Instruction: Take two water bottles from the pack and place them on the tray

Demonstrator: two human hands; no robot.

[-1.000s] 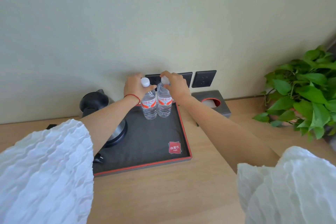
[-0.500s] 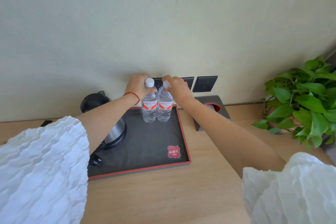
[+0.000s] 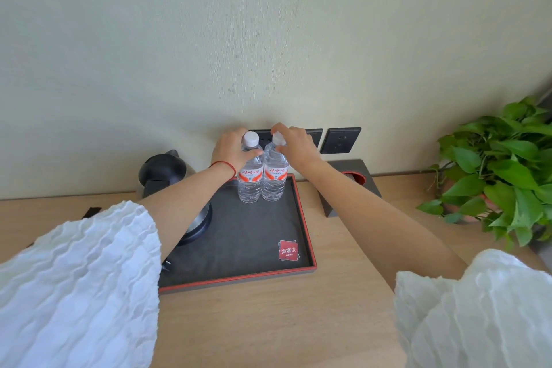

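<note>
While both arms reach toward 12 o'clock, the scene reads so:
Tray (image 3: 301, 227): dark, red-rimmed, flat on the wooden table (image 3: 268, 323).
Left bottle (image 3: 250, 176): upright at the tray's 1 o'clock corner, white cap on.
Right bottle (image 3: 274, 175): upright, touching the left bottle at its 3 o'clock side.
Left hand (image 3: 231, 152): fingers curled around the left bottle's neck and shoulder, thumb across the front.
Right hand (image 3: 297, 146): fingertips pinched on the right bottle's cap.
Kettle (image 3: 162, 170): black, at the tray's 9 o'clock side, partly hidden by the left forearm.
Plant (image 3: 501, 170): green, at 3 o'clock, well apart from the tray.
</note>
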